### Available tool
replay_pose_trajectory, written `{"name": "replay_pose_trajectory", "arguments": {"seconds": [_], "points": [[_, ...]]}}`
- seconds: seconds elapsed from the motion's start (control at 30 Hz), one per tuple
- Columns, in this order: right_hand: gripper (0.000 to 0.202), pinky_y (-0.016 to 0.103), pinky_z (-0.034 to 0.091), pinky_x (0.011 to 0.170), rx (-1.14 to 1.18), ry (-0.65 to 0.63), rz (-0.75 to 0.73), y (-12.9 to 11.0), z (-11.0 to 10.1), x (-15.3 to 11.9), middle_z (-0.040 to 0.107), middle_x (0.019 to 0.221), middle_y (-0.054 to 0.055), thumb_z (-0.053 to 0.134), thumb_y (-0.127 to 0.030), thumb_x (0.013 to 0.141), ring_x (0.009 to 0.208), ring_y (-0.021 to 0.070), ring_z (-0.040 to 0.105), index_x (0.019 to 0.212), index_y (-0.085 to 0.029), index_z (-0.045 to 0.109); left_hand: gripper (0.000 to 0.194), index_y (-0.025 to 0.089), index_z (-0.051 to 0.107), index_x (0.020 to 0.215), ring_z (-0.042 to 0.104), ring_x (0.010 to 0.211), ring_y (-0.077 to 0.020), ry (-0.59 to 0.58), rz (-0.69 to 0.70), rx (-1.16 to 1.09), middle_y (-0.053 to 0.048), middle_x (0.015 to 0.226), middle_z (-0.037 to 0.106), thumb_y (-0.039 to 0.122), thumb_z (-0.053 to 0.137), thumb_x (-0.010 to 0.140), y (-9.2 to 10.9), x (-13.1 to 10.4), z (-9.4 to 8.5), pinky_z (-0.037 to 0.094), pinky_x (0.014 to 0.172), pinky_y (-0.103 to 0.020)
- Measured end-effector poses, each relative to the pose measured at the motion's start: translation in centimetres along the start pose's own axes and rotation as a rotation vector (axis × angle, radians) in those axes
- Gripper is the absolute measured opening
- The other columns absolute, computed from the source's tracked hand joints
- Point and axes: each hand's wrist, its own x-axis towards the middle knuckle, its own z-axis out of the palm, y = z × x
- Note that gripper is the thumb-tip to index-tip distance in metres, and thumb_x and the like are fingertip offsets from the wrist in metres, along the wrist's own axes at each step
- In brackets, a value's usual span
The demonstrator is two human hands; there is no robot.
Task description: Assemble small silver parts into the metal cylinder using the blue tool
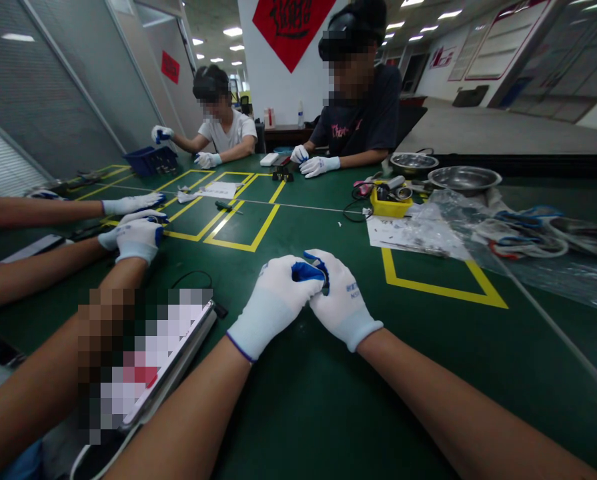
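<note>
My left hand (282, 293), in a white glove with blue fingertips, is closed above the green table (298, 413). Touching it from the right is my right hand (339, 297), gloved alike, its fingers curled. Between the fingertips of both hands is something small and greyish, mostly hidden, that I cannot make out. A laptop-like device (178, 373) with a blurred screen lies to the left of my left forearm.
Other people's gloved hands (138, 237) are at the left. Ahead lie a screwdriver (224, 207) and a yellow bin (389, 205). Metal bowls (464, 177), plastic bags and cables (528, 233) occupy the right. Two people sit across the table.
</note>
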Motion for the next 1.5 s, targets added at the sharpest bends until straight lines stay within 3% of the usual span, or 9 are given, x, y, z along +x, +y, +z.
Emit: {"name": "replay_pose_trajectory", "arguments": {"seconds": [0.3,0.6,0.7,0.83,0.9,0.97,1.07,1.2,1.5], "points": [[0.052,0.061,0.044,0.111,0.038,-0.025,0.088,0.0,0.1,0.2,0.068,0.130,0.013,0.063,-0.025,0.082,0.124,0.0346,0.062,0.134,-0.023,0.059,0.012,0.019,0.072,0.073,0.068,0.077,-0.0186,0.014,0.159,0.081,-0.003,0.084,0.075,0.016,0.070,0.085,-0.3,-0.1,0.1,0.054,0.077,-0.033],[0.046,0.057,0.048,0.109,0.069,-0.034,0.062,-0.1,0.0,0.3,0.069,0.127,0.013,0.064,-0.025,0.081,0.121,0.0332,0.064,0.128,-0.021,0.062,0.011,0.019,0.069,0.070,0.066,0.076,-0.0217,0.083,-0.046,0.101,-0.004,0.078,0.073,0.020,0.078,0.075,-0.1,0.1,0.6,0.054,0.078,-0.038],[0.035,0.054,0.052,0.104,0.120,0.015,0.016,-0.1,-0.1,0.4,0.070,0.118,0.012,0.063,-0.026,0.083,0.113,0.0314,0.067,0.118,-0.021,0.064,0.011,0.018,0.067,0.073,0.065,0.075,-0.0192,0.094,-0.032,-0.090,-0.002,0.076,0.071,0.023,0.076,0.076,-0.6,0.4,0.4,0.055,0.074,-0.034],[0.029,0.050,0.055,0.101,0.152,0.076,0.035,0.1,-0.2,0.6,0.071,0.113,0.011,0.062,-0.024,0.083,0.109,0.0295,0.069,0.112,-0.022,0.064,0.016,0.016,0.072,0.096,0.068,0.080,-0.0184,0.156,-0.048,-0.377,-0.006,0.091,0.075,0.026,0.065,0.085,-2.1,1.3,-0.6,0.057,0.073,-0.031],[0.027,0.050,0.055,0.101,0.166,0.088,0.080,0.2,-0.2,0.6,0.071,0.111,0.010,0.062,-0.025,0.083,0.108,0.0290,0.069,0.109,-0.022,0.065,0.021,0.016,0.073,0.103,0.070,0.087,-0.0207,0.217,-0.053,-0.289,-0.008,0.098,0.076,0.023,0.061,0.087,-2.9,1.7,-1.0,0.058,0.082,-0.036],[0.022,0.049,0.056,0.099,0.191,0.093,0.114,0.4,-0.1,0.7,0.072,0.107,0.009,0.062,-0.026,0.083,0.104,0.0284,0.070,0.105,-0.022,0.065,0.022,0.018,0.075,0.102,0.070,0.098,-0.0251,0.232,-0.054,-0.037,-0.010,0.103,0.075,0.017,0.062,0.085,-3.6,1.7,-1.4,0.056,0.094,-0.043],[0.018,0.049,0.056,0.096,0.230,0.125,0.164,0.6,0.1,0.9,0.073,0.101,0.009,0.063,-0.030,0.083,0.099,0.0281,0.071,0.098,-0.022,0.066,0.028,0.023,0.079,0.103,0.068,0.106,-0.0295,0.059,-0.050,0.298,-0.011,0.111,0.074,0.013,0.065,0.081,-4.3,1.4,-1.6,0.053,0.102,-0.047],[0.015,0.046,0.058,0.087,0.265,0.160,0.234,0.2,0.0,1.1,0.072,0.092,0.008,0.064,-0.037,0.082,0.089,0.0272,0.070,0.089,-0.024,0.064,0.033,0.030,0.082,0.107,0.069,0.102,-0.0273,-0.236,0.071,0.417,-0.008,0.108,0.072,0.015,0.063,0.085,-4.7,1.0,-1.9,0.055,0.097,-0.040],[0.018,0.042,0.057,0.080,0.274,0.148,0.262,-0.1,0.0,1.1,0.070,0.085,0.006,0.063,-0.042,0.083,0.082,0.0254,0.068,0.086,-0.024,0.061,0.024,0.030,0.084,0.095,0.068,0.091,-0.0244,-0.301,0.214,0.537,-0.006,0.099,0.072,0.018,0.066,0.085,-4.4,0.9,-2.8,0.055,0.090,-0.034]]}}
